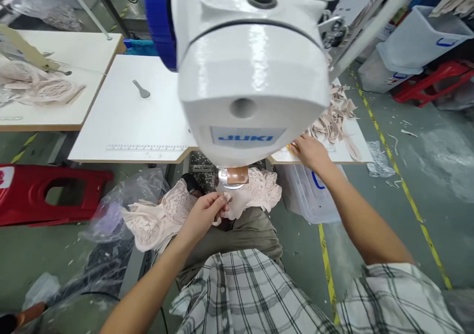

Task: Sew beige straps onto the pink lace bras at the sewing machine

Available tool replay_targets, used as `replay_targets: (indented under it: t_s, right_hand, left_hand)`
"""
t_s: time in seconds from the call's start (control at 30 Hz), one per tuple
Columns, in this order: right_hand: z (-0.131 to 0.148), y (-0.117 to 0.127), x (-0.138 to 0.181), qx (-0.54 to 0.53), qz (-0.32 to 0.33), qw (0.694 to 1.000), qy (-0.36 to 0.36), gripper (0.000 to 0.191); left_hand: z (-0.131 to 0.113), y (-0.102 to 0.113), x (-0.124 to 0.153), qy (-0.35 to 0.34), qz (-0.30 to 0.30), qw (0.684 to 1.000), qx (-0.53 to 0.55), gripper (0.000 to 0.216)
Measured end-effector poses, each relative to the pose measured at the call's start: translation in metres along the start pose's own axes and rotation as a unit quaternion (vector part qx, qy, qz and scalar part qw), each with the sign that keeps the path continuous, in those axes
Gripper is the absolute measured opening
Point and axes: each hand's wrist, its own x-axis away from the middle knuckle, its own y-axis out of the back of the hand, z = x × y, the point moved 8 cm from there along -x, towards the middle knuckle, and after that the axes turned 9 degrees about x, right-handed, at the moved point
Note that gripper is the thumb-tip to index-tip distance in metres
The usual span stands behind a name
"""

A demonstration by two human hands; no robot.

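Here the left hand [205, 214] sits just below the sewing machine head [252, 62], its fingers [221, 202] pinched shut on the edge of a pale pink lace piece [157, 220]. The lace lies across the person's lap with its long axis running left to right under the machine head. One lobe spreads out to the left of the hand, and another bunches to the right, right beneath the machine's near end. The left hand is much the nearer of the two, since it is in contact with the lace.

The right hand [310, 151] is well apart, to the right of the machine head. It rests on the near edge of the table [122, 127], just beside a pile of beige cut pieces [335, 117]. Whether its fingers grip anything cannot be told.

Below the machine head the room is tight: the table edge hangs over the lap, a clear bin [303, 198] stands to the right, and a crumpled plastic bag [111, 210] lies to the left. A small grey tool [141, 89] lies on the table left of the machine head.
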Motion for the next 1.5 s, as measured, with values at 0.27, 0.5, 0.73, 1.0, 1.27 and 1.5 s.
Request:
replay_targets:
  t_s: [0.27, 0.5, 0.73, 1.0, 1.27, 1.5]
  right_hand:
    - [-0.005, 0.004, 0.027, 0.004, 0.011, 1.000, 0.016, 0.032]
    - [0.038, 0.025, 0.124, -0.242, 0.056, 0.964, -0.100, 0.029]
    - [0.143, 0.045, 0.168, -0.275, 0.035, 0.954, 0.119, 0.029]
    - [0.161, 0.032, 0.151, -0.302, 0.053, 0.941, 0.143, 0.024]
    - [0.141, 0.025, 0.161, -0.379, 0.064, 0.922, 0.047, 0.024]
    - [0.167, 0.019, 0.151, -0.382, 0.074, 0.918, 0.075, 0.030]
  left_hand:
    - [0.003, 0.000, 0.005, 0.033, 0.000, 0.987, 0.158, 0.039]
    - [0.004, 0.007, 0.009, 0.028, -0.001, 0.985, 0.169, 0.038]
    - [0.004, 0.004, 0.007, 0.015, 0.010, 0.993, 0.114, 0.037]
    - [0.001, 0.010, 0.007, -0.006, -0.011, 1.000, 0.012, 0.030]
    - [0.002, 0.018, 0.010, 0.034, -0.004, 0.988, 0.150, 0.025]
    - [0.003, 0.023, 0.006, -0.015, -0.035, 0.990, 0.137, 0.047]
